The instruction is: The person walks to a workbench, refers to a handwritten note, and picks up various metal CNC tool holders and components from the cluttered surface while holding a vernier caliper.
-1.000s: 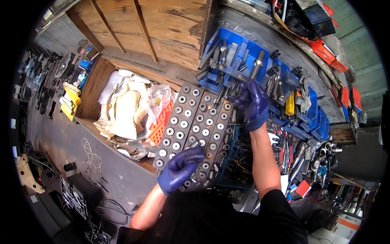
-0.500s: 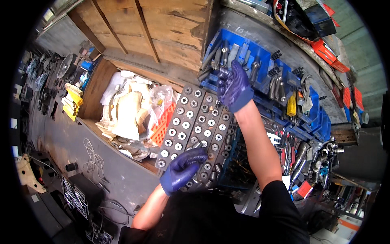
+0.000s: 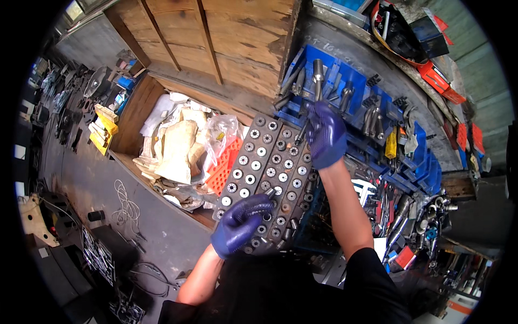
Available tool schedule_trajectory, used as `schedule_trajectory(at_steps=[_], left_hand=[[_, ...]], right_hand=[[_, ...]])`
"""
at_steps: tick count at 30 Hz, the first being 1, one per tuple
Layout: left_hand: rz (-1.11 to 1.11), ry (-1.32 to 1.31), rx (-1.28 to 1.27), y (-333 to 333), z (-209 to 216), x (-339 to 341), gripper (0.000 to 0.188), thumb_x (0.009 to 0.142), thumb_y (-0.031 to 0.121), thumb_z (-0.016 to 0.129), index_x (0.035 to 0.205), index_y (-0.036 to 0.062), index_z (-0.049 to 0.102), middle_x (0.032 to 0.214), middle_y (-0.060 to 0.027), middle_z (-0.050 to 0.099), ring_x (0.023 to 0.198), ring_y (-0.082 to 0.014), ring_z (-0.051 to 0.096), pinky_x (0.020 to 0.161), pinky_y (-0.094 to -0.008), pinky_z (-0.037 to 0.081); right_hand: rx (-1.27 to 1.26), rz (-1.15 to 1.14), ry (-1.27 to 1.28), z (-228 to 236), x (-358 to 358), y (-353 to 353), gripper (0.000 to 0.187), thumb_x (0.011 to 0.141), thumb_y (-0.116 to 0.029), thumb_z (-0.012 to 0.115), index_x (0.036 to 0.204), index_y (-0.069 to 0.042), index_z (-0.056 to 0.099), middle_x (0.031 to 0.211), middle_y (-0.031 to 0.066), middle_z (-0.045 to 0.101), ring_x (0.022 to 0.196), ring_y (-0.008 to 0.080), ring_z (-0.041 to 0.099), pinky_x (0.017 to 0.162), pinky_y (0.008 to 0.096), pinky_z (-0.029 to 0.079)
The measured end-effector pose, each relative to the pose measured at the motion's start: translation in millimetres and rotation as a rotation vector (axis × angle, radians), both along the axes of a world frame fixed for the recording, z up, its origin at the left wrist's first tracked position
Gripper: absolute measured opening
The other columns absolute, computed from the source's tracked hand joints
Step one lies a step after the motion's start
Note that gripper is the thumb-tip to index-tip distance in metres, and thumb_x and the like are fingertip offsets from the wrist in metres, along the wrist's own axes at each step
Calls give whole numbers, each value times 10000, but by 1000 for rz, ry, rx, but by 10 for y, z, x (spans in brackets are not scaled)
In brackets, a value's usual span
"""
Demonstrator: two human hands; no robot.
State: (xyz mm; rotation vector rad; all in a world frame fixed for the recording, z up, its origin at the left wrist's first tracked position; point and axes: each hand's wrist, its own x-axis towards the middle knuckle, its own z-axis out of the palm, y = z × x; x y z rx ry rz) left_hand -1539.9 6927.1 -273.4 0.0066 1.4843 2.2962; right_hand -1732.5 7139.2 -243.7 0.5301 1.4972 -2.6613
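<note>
My left hand, in a purple coated glove, is closed over the near part of a dark collet tray. A small metal cylinder, which looks like a collet, sticks out past its fingertips. Round slotted collets sit in rows across the tray. Beyond the tray's far right edge, my right hand, gloved alike, has its fingers curled at the lower end of a long round-shank metal tool. That tool stands out over a blue bin of similar tools; the glove hides its lower end.
Left of the tray, a wooden box holds paper, plastic bags and an orange perforated piece. More blue bins run along the right, near white calipers and piled metal tools. A wooden panel rises behind.
My right hand has drawn back from the bin toward me, its fingers now curled at the long metal tool. The left hand stays closed over the tray. The whole view has shifted slightly.
</note>
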Motion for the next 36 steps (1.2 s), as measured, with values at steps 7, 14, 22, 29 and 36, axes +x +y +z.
schedule_trajectory(at_steps=[7,14,22,29,36], left_hand=[[95,279,-9,57,574,-325,422,1019,79,444,1406,-83,408,1332,-224,565,1251,-304,555,1065,-435,441],[151,302,295,83,993,-374,594,1032,342,451,1491,-9,317,1451,-185,463,1300,-282,500,1084,-407,419],[194,336,152,-149,1110,108,595,1042,340,418,1473,-57,314,1395,-231,511,1254,-311,545,1085,-423,422],[188,374,194,-211,1240,393,570,1056,317,378,1469,-72,315,1359,-239,541,1224,-310,567,1072,-411,423],[143,485,-32,-346,1276,516,567,1050,309,402,1461,-76,330,1332,-231,563,1188,-299,591,1048,-407,441]], right_hand=[[195,261,235,496,1366,100,301,970,-198,577,1122,59,618,730,85,616,512,111,527,495,277,453],[405,513,402,679,2244,5,247,947,27,528,1192,35,563,976,198,696,610,141,622,549,301,527],[682,371,537,830,2708,-249,268,898,87,571,1165,72,591,961,179,703,739,183,698,658,310,564],[1216,42,964,909,2784,-336,433,783,92,658,1211,43,620,966,199,706,744,267,709,657,323,552],[1230,-48,1039,895,2923,-344,439,745,97,676,1175,8,660,968,197,701,781,279,698,676,333,555]])
